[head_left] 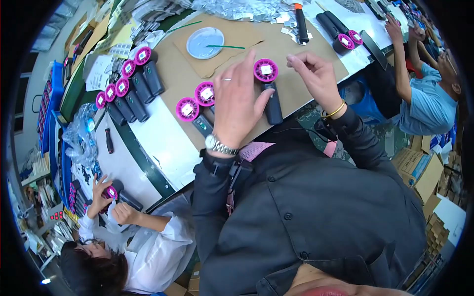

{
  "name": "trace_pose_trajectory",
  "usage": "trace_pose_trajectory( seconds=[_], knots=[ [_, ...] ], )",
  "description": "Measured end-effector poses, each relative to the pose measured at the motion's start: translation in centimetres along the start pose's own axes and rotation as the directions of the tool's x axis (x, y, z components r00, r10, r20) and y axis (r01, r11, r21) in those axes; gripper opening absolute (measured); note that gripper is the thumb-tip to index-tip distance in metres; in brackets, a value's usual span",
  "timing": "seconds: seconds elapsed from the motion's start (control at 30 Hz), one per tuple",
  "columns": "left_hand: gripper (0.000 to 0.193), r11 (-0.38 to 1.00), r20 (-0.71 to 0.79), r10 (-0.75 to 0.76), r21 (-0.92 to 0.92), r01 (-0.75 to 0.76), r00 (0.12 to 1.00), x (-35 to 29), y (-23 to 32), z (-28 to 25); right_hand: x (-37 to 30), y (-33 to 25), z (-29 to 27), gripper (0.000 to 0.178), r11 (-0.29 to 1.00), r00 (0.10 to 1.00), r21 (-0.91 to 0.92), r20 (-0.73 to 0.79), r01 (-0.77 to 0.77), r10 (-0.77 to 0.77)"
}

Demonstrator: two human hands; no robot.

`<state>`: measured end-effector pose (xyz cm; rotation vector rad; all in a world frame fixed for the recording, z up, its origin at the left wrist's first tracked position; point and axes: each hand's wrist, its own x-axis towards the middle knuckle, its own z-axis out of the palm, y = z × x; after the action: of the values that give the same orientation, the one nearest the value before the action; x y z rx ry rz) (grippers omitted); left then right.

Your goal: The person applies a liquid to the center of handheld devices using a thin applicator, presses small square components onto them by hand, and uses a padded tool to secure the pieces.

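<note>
A dark grey handheld device (pixel 272 106) with a round magenta head (pixel 266 70) lies between my hands, a white square at the head's centre. My left hand (pixel 236 101) hovers just left of it, fingers stretched and thumb apart, the thumb tip over the device's grey body. To the right of the head, my right hand (pixel 318 81) is raised with thumb and forefinger together; anything between them is too small to make out. Two more magenta heads (pixel 187 109) on grey bodies lie left of my left hand, which partly covers one of them.
A brown board (pixel 170 74) covers the table, bearing a white round dish (pixel 205 43) and a green stick (pixel 225 47). Several similar devices (pixel 132 104) lie left; others (pixel 338 32) lie right near an orange-handled tool (pixel 300 23). Co-workers sit left (pixel 153 251) and right (pixel 428 93).
</note>
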<state>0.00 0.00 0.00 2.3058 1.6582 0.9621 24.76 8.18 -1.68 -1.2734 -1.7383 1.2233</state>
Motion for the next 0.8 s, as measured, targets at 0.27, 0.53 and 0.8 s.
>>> trace_pose_trajectory(
  seconds=[0.27, 0.53, 0.8],
  knots=[
    [0.103, 0.94, 0.247, -0.215, -0.212, 0.269, 0.945, 3.7, 0.5, 3.4, -0.7, 0.9, 1.7, 0.061, 0.982, 1.0, 0.191, -0.013, -0.008, 0.011],
    [0.111, 0.968, -0.048, -0.104, -0.232, 0.09, 0.993, 0.0, 2.8, 1.6, -2.0, -0.9, 4.3, 0.097, 0.867, 0.989, 0.495, 0.146, -0.054, -0.022],
    [0.109, 0.801, -0.158, -0.289, -0.58, 0.149, 0.944, -2.4, 5.7, -1.5, -4.0, -4.7, 4.0, 0.11, 0.836, 0.957, 0.547, 0.224, 0.031, -0.183]
  ],
)
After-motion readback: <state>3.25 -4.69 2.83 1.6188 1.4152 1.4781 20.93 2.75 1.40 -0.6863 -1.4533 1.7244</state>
